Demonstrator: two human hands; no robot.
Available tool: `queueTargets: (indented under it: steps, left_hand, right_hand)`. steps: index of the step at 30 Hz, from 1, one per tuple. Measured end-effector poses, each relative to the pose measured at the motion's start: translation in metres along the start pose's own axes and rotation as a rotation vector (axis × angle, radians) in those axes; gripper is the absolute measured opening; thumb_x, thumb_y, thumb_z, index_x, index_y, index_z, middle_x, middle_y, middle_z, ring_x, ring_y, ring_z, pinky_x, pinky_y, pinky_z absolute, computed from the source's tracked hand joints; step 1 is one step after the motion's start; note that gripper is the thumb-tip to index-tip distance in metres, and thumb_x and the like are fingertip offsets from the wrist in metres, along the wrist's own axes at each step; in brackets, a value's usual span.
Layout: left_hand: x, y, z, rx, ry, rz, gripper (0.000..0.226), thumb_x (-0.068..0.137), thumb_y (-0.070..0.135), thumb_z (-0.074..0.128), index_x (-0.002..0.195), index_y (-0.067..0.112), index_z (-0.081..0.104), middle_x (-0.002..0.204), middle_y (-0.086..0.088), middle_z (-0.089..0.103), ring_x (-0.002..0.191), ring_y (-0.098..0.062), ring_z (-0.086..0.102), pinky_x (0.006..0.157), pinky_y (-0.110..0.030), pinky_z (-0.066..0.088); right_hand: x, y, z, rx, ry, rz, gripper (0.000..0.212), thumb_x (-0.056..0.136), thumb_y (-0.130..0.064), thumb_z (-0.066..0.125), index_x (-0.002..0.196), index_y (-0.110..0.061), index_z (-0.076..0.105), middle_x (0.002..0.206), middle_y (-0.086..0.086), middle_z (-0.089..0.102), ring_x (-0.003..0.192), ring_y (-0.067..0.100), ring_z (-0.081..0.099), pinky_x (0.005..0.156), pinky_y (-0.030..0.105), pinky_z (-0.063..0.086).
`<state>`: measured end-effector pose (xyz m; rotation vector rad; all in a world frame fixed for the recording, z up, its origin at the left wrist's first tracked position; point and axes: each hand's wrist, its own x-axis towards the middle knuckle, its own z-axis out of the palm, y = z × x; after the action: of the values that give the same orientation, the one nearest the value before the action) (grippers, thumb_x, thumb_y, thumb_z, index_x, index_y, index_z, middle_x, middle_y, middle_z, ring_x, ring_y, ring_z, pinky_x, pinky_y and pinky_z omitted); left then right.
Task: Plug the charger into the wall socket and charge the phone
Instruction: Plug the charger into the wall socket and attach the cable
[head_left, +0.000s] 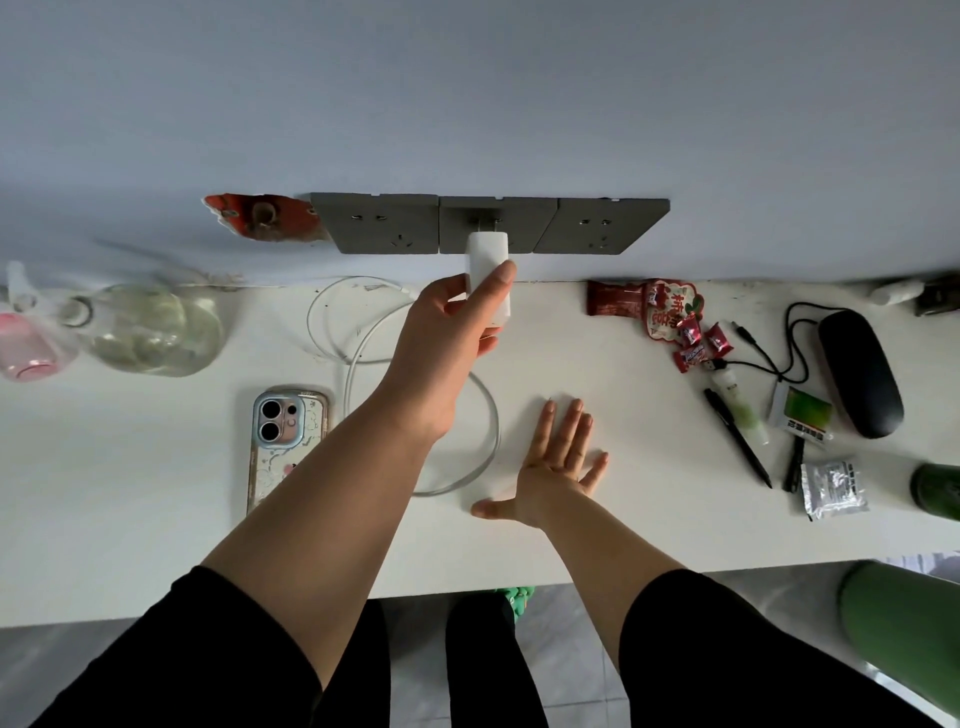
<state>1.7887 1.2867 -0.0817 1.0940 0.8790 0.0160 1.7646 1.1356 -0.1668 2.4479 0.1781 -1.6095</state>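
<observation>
White desk (597, 525) runs along a pale wall (467, 93); three grey socket plates in a row on the wall just above the desk edge. Middle socket (524, 221) has the white charger (487, 254) at it, prongs at the slots, gap still visible between the body and the plate, so can't tell if it's fully seated. Left hand (447, 338) reaches up from the desk and pinches the charger body, thumb on the left face, index finger laid along the front. Right hand (553, 462) lies flat on the desk, palm down, fingers spread, holding nothing. White cable (358, 338) loops loose on the desk under the left forearm, one loop near the wall and one nearer the right hand; can't tell whether its end sits in the charger. Phone (285, 441) lies face down left of the cable, camera end toward the wall, lower end hidden by the left arm, no cable going into it that I can see. Black mouse (860, 371) far right, red snack packets (670, 317) near the wall, black pen (737, 439) between them and the mouse
</observation>
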Motion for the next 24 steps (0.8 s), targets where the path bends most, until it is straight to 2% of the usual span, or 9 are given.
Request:
queueTargets:
  steps: [4, 9, 13, 18, 24]
  left_hand:
    - [0.0019, 0.0041, 0.0026, -0.012, 0.001, -0.016, 0.038, 0.078, 0.044, 0.069, 0.101, 0.014, 0.063, 0.085, -0.001, 0.064, 0.086, -0.018, 0.062, 0.084, -0.03, 0.052]
    - [-0.0007, 0.0044, -0.0008, -0.197, -0.017, -0.115, 0.012, 0.08, 0.028, 0.072, 0.081, 0.017, 0.068, 0.079, -0.001, 0.066, 0.09, -0.018, 0.061, 0.088, -0.027, 0.05]
    - [-0.0014, 0.0045, -0.0065, -0.282, 0.008, -0.181, 0.013, 0.079, 0.023, 0.073, 0.084, 0.012, 0.066, 0.096, -0.011, 0.065, 0.095, -0.021, 0.063, 0.096, -0.033, 0.051]
    - [-0.002, 0.0035, 0.0016, -0.259, 0.027, -0.129, 0.016, 0.078, 0.028, 0.074, 0.079, 0.014, 0.067, 0.081, -0.002, 0.07, 0.098, -0.021, 0.068, 0.093, -0.033, 0.053]
    - [0.0006, 0.0049, -0.002, -0.191, 0.055, -0.065, 0.013, 0.079, 0.03, 0.073, 0.08, 0.017, 0.07, 0.078, 0.002, 0.072, 0.096, -0.018, 0.069, 0.093, -0.031, 0.053]
  right_hand:
    - [-0.0002, 0.0004, 0.0003, 0.002, 0.008, -0.011, 0.158, 0.048, -0.079, 0.07, 0.111, -0.015, -0.059, 0.109, 0.013, -0.07, 0.117, 0.032, -0.056, 0.11, 0.064, -0.015]
    - [0.0018, 0.0045, 0.0011, -0.004, 0.006, -0.021, 0.157, 0.048, -0.079, 0.07, 0.111, -0.014, -0.059, 0.108, 0.013, -0.07, 0.115, 0.032, -0.056, 0.109, 0.064, -0.015]
    - [0.0015, 0.0055, 0.0026, 0.002, 0.007, -0.03, 0.157, 0.049, -0.079, 0.07, 0.112, -0.015, -0.058, 0.109, 0.013, -0.071, 0.116, 0.032, -0.056, 0.109, 0.064, -0.015]
    - [0.0005, 0.0063, 0.0014, 0.009, 0.008, -0.035, 0.156, 0.05, -0.078, 0.07, 0.112, -0.015, -0.059, 0.109, 0.013, -0.07, 0.117, 0.032, -0.056, 0.109, 0.064, -0.015]
    - [-0.0025, 0.0032, 0.0001, 0.02, 0.013, -0.05, 0.155, 0.051, -0.077, 0.07, 0.111, -0.015, -0.058, 0.111, 0.013, -0.069, 0.117, 0.031, -0.055, 0.109, 0.064, -0.016]
